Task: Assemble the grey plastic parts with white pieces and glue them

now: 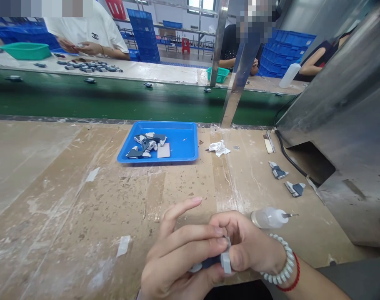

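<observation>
Near the front edge of the table, my left hand and my right hand meet around a small grey and dark blue part. My left fingers lie over its top, with the index finger raised and stretched out. My right thumb presses its light grey end, and my right fingers are partly hidden behind it. A clear bottle with a thin metal tip lies just beyond my right wrist. Farther off, a blue tray holds several similar grey and dark parts and a pale square piece.
Two similar parts lie at the right, near a metal housing and a black cable. A crumpled white tissue lies right of the tray. Beyond a metal post, a green conveyor carries parts; people sit behind it.
</observation>
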The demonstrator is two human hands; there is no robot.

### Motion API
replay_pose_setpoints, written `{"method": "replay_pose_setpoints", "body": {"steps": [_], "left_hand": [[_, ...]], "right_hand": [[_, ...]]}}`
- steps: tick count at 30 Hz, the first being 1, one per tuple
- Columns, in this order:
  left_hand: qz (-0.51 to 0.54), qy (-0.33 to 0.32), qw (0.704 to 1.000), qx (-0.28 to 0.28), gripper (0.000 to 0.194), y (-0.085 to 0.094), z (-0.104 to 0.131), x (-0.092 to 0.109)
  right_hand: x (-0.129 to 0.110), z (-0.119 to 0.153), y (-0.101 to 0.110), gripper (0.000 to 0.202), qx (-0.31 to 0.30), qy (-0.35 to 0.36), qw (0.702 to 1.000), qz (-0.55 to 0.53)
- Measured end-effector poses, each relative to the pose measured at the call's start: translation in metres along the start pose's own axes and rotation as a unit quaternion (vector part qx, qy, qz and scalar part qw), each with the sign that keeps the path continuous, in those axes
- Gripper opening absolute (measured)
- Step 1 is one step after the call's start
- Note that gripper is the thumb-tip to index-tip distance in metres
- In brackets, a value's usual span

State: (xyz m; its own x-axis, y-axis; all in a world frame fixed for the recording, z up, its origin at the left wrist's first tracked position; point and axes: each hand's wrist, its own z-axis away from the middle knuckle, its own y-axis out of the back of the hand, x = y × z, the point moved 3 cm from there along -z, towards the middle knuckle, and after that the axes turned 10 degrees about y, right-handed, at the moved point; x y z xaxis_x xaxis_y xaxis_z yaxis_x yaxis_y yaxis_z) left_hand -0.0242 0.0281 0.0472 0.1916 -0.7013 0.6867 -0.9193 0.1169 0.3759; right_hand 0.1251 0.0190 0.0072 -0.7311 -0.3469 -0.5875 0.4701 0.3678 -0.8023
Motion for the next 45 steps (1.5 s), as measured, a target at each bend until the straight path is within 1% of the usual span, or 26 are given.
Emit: {"method": "replay_pose_setpoints", "body": {"steps": [2, 6, 10, 13, 16, 17, 20, 23, 25, 28, 29, 31, 34, 38, 41, 43, 45], "left_hand": [[0.003, 0.004, 1.0, 0.004, 0.012, -0.001, 0.001, 0.002], [0.014, 0.041, 0.998, 0.04, 0.02, -0.007, 0.002, 0.006], [0.044, 0.067, 0.996, 0.044, 0.022, -0.012, 0.001, 0.007], [0.061, 0.08, 0.994, 0.048, 0.023, -0.013, 0.002, 0.006], [0.075, 0.089, 0.992, 0.051, 0.027, -0.014, 0.001, 0.003], [0.08, 0.089, 0.991, 0.054, 0.028, -0.015, 0.0, 0.003], [0.086, 0.081, 0.991, 0.064, 0.027, -0.017, -0.002, 0.0], [0.081, 0.076, 0.992, 0.06, 0.026, -0.018, -0.002, -0.002], [0.07, 0.084, 0.993, 0.045, 0.037, -0.018, 0.0, -0.003], [0.057, 0.116, 0.992, 0.001, 0.067, -0.019, 0.002, -0.004], [0.058, 0.127, 0.99, -0.015, 0.073, -0.02, 0.003, -0.005], [0.057, 0.145, 0.987, -0.034, 0.078, -0.022, 0.005, -0.006], [0.038, 0.158, 0.986, -0.033, 0.081, -0.025, 0.006, -0.009], [0.037, 0.133, 0.99, -0.025, 0.077, -0.031, 0.005, -0.009], [0.039, 0.11, 0.993, -0.011, 0.071, -0.033, 0.003, -0.007], [0.035, 0.083, 0.996, 0.006, 0.069, -0.033, 0.001, -0.006], [0.021, 0.052, 0.998, 0.033, 0.065, -0.033, 0.0, -0.005]], "right_hand": [[0.001, 0.001, 0.001, 0.034, -0.003, 0.0, 1.0, 0.028], [0.0, 0.002, 0.004, 0.048, 0.002, 0.012, 0.994, 0.108], [-0.002, 0.001, 0.001, 0.052, 0.018, 0.015, 0.988, 0.152], [-0.004, -0.001, -0.005, 0.048, 0.035, 0.025, 0.989, 0.14], [-0.006, -0.002, -0.009, 0.03, 0.028, 0.052, 0.994, 0.093], [-0.006, -0.002, -0.01, 0.028, 0.021, 0.061, 0.994, 0.083], [-0.007, -0.003, -0.011, 0.03, 0.002, 0.081, 0.994, 0.076], [-0.004, -0.003, -0.008, 0.031, 0.009, 0.093, 0.992, 0.086], [0.001, -0.004, -0.003, 0.039, 0.039, 0.085, 0.991, 0.09], [0.008, -0.005, 0.008, 0.065, 0.104, 0.09, 0.984, 0.115], [0.009, -0.005, 0.01, 0.07, 0.118, 0.098, 0.98, 0.126], [0.009, -0.007, 0.012, 0.075, 0.133, 0.113, 0.974, 0.144], [0.007, -0.01, 0.008, 0.078, 0.132, 0.097, 0.975, 0.15], [0.004, -0.011, 0.003, 0.081, 0.132, 0.06, 0.977, 0.155], [0.005, -0.008, 0.006, 0.082, 0.158, 0.02, 0.973, 0.167], [0.006, -0.005, 0.009, 0.082, 0.172, -0.001, 0.97, 0.169], [0.005, -0.005, 0.009, 0.079, 0.163, -0.004, 0.971, 0.175]]}}
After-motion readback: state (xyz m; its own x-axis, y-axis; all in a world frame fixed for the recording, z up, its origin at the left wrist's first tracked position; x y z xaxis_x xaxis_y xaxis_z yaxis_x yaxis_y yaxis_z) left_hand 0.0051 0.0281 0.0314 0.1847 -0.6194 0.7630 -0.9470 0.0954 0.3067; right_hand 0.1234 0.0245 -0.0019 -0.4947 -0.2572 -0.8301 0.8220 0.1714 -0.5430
